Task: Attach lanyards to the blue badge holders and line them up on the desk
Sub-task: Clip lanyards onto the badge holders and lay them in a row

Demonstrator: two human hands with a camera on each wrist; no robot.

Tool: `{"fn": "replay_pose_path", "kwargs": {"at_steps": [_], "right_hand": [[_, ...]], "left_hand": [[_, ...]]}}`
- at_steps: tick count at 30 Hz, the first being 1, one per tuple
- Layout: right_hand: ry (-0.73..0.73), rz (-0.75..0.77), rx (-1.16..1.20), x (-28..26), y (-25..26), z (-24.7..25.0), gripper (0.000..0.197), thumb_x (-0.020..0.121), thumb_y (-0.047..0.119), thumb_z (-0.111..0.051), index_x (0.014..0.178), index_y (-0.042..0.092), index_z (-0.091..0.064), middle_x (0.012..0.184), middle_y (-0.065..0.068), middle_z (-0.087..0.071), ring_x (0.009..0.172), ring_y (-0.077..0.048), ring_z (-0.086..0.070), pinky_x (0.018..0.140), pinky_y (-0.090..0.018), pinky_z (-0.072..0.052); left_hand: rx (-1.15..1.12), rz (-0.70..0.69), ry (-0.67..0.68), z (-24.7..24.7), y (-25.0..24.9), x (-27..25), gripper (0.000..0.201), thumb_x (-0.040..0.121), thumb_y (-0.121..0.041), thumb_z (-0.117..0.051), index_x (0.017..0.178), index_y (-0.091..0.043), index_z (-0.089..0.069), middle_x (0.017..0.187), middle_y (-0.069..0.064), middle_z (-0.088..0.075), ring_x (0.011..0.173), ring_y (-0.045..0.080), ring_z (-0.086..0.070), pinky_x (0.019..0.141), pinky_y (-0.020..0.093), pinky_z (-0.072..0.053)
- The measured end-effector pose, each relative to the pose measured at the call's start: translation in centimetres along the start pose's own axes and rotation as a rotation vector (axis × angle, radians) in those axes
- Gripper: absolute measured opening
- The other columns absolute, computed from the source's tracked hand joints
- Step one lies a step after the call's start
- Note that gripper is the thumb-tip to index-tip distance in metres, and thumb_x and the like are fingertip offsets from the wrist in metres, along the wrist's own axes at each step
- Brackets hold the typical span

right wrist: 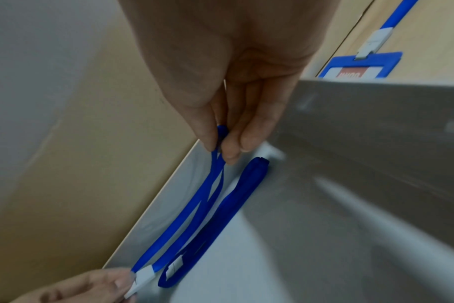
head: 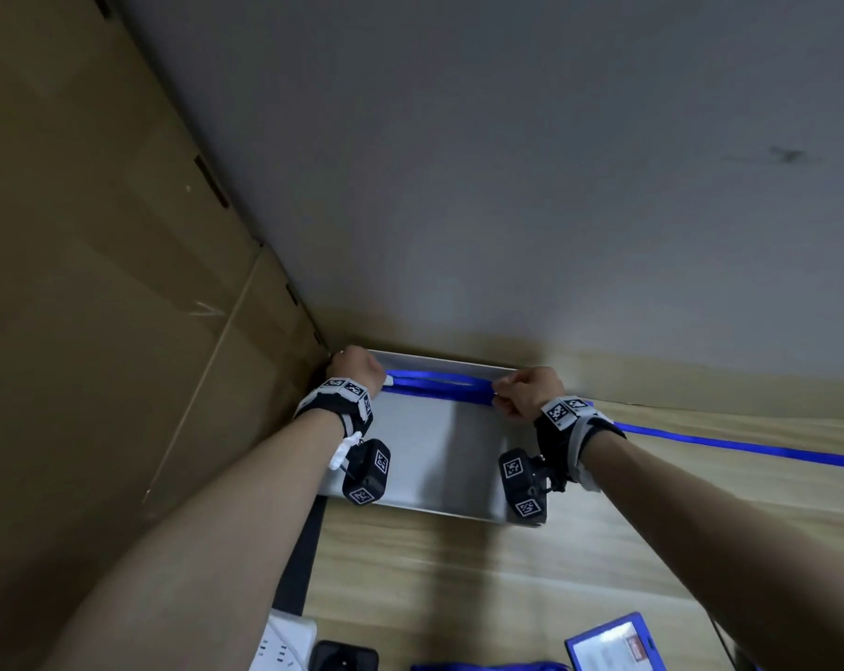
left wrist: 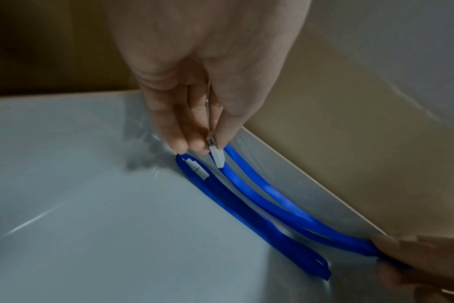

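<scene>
Lanyards are what both hands are busy with at the far end of the bench [head: 458, 573], inside a shallow grey tray [head: 439, 452] pushed against the wall. The left hand [head: 354, 368] pinches the white clip [left wrist: 217, 155] of one blue lanyard [left wrist: 259, 196] between thumb and fingertips, while the right hand [head: 524, 392] pinches the folded loop end of the same strap, so it is stretched between them just above the tray floor. A second lanyard [right wrist: 220, 215] lies folded flat on the tray just beside the held one, its own white clip near the left hand.

As for progress, at least one set looks finished: in the right wrist view a blue badge holder [right wrist: 360, 65] lies on the bench beyond the tray wall with a white clip and blue strap already fastened to its top edge, and the head view shows a long blue strap [head: 749, 447] running off to the right along the bench. Another badge holder [head: 613, 644] sits at the near edge of the bench; whether it has a strap on it cannot be told from here. I judge the task partway through: the held lanyard has yet to be carried to a holder and clipped on, the second one in the tray waits its turn, and the finished sets need lining up afterwards.
</scene>
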State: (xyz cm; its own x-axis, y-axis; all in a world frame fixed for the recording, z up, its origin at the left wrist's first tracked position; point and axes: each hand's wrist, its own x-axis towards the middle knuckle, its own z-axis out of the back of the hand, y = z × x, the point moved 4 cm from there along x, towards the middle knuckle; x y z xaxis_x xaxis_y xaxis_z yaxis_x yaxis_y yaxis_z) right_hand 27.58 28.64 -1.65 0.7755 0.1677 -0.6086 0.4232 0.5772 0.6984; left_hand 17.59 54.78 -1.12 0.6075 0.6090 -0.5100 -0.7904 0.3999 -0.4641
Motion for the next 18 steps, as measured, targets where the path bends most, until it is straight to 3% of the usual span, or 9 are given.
{"fn": "replay_pose_path", "kwargs": {"at_steps": [3, 5, 7, 10, 12, 14, 16, 18], "right_hand": [[-0.020, 0.067, -0.100, -0.4, 0.6, -0.1, 0.003, 0.084, 0.018, -0.072, 0.081, 0.017, -0.073, 0.070, -0.009, -0.070, 0.049, -0.019, -0.061, 0.054, -0.027, -0.056], [-0.035, 0.107, -0.182, -1.2, 0.7, 0.1, 0.004, 0.083, 0.024, -0.071, 0.087, 0.024, -0.073, 0.074, -0.005, -0.072, 0.054, -0.022, -0.068, 0.062, -0.032, -0.060], [-0.043, 0.152, -0.179, -2.3, 0.5, 0.2, 0.007, 0.085, 0.024, -0.067, 0.091, 0.024, -0.068, 0.080, -0.002, -0.073, 0.056, -0.024, -0.071, 0.063, -0.036, -0.061], [-0.036, 0.163, -0.033, -4.4, -0.6, 0.9, 0.012, 0.091, 0.011, -0.061, 0.100, 0.016, -0.065, 0.085, -0.003, -0.070, 0.051, -0.026, -0.067, 0.056, -0.038, -0.057], [-0.012, 0.145, 0.053, -6.3, -1.6, 2.0, 0.013, 0.092, 0.004, -0.057, 0.099, 0.010, -0.066, 0.081, -0.007, -0.068, 0.044, -0.020, -0.059, 0.046, -0.029, -0.051], [0.014, 0.152, 0.081, -8.1, -2.8, 3.5, 0.015, 0.094, 0.003, -0.053, 0.094, 0.008, -0.067, 0.077, -0.007, -0.069, 0.042, -0.017, -0.053, 0.042, -0.021, -0.045], [0.037, 0.151, 0.094, -10.0, -4.3, 5.1, 0.018, 0.094, 0.002, -0.050, 0.090, 0.008, -0.066, 0.076, -0.011, -0.068, 0.042, -0.016, -0.051, 0.042, -0.019, -0.043], [0.038, 0.133, 0.089, -12.0, -6.4, 6.6, 0.019, 0.094, 0.000, -0.048, 0.093, 0.005, -0.066, 0.075, -0.015, -0.068, 0.043, -0.018, -0.052, 0.041, -0.019, -0.042]], "left_hand": [[0.050, -0.049, -0.011, -0.9, 0.6, -0.1, 0.021, 0.081, -0.020, -0.065, 0.099, -0.015, -0.075, 0.111, 0.010, -0.067, 0.099, 0.034, -0.064, 0.081, 0.031, -0.052], [0.104, -0.048, -0.021, -1.2, 0.6, -0.6, 0.035, 0.081, -0.022, -0.064, 0.114, -0.011, -0.066, 0.120, 0.013, -0.057, 0.104, 0.037, -0.060, 0.082, 0.034, -0.051], [0.102, -0.039, -0.036, -1.4, 0.5, -1.1, 0.042, 0.083, -0.021, -0.061, 0.121, -0.005, -0.058, 0.121, 0.017, -0.054, 0.105, 0.039, -0.058, 0.086, 0.039, -0.052], [0.095, -0.049, -0.030, -1.5, 0.1, -2.7, 0.043, 0.084, -0.022, -0.058, 0.124, -0.006, -0.054, 0.117, 0.020, -0.061, 0.103, 0.038, -0.060, 0.086, 0.040, -0.053], [0.069, -0.068, -0.019, -1.8, -0.7, -4.3, 0.040, 0.088, -0.020, -0.054, 0.126, -0.008, -0.053, 0.117, 0.019, -0.062, 0.106, 0.039, -0.060, 0.082, 0.036, -0.049], [-0.022, -0.112, -0.034, -2.0, -1.9, -6.3, 0.038, 0.089, -0.018, -0.051, 0.126, -0.014, -0.055, 0.118, 0.014, -0.063, 0.108, 0.037, -0.060, 0.087, 0.036, -0.051], [-0.134, -0.179, -0.001, -2.9, -3.1, -8.6, 0.037, 0.086, -0.017, -0.051, 0.122, -0.020, -0.059, 0.116, 0.011, -0.066, 0.107, 0.035, -0.062, 0.090, 0.043, -0.054], [-0.214, -0.257, 0.088, -4.7, -3.7, -11.4, 0.029, 0.085, -0.016, -0.052, 0.112, -0.023, -0.062, 0.106, 0.008, -0.068, 0.099, 0.031, -0.066, 0.083, 0.041, -0.056]]}}
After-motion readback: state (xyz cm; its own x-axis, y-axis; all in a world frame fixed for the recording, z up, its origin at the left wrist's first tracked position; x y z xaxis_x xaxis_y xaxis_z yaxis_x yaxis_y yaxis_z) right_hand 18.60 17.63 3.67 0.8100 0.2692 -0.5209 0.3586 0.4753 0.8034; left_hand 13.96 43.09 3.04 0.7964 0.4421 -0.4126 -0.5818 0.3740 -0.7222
